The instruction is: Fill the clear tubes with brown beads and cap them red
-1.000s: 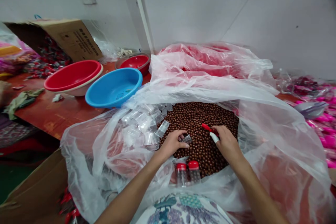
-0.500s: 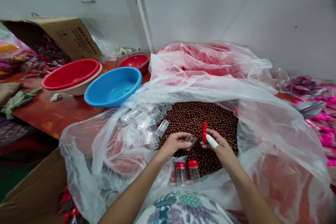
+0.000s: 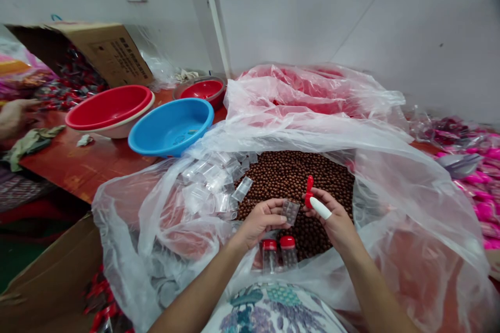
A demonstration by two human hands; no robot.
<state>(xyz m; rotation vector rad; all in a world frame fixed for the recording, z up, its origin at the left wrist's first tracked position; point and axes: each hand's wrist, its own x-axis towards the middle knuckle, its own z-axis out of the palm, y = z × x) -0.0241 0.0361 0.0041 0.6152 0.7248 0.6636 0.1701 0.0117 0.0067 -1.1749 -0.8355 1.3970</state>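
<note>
My left hand point(image 3: 265, 222) pinches a small clear container point(image 3: 290, 212) with brown balls inside, tilted above the heap of brown balls point(image 3: 297, 171). Just to its right, my right hand point(image 3: 330, 213) holds a red flip cap point(image 3: 309, 192) between the fingers; a white cover sits on one digit. The cap and the container are apart. Two filled clear containers with red lids, one on the left point(image 3: 269, 256) and one on the right point(image 3: 288, 253), stand at the near edge of the heap. Many empty clear containers point(image 3: 211, 179) lie left of the balls.
Clear plastic sheeting point(image 3: 406, 187) surrounds the heap. At the left are a blue basin point(image 3: 172, 127), a red basin point(image 3: 111, 106) and cardboard boxes point(image 3: 111, 57). Another person's hand point(image 3: 13, 114) shows at the far left. Pink packets point(image 3: 484, 182) lie at the right.
The container in my left hand has turned and shows more fully. My right hand has shifted slightly right with the red cap. Another person's hand has appeared at the far left.
</note>
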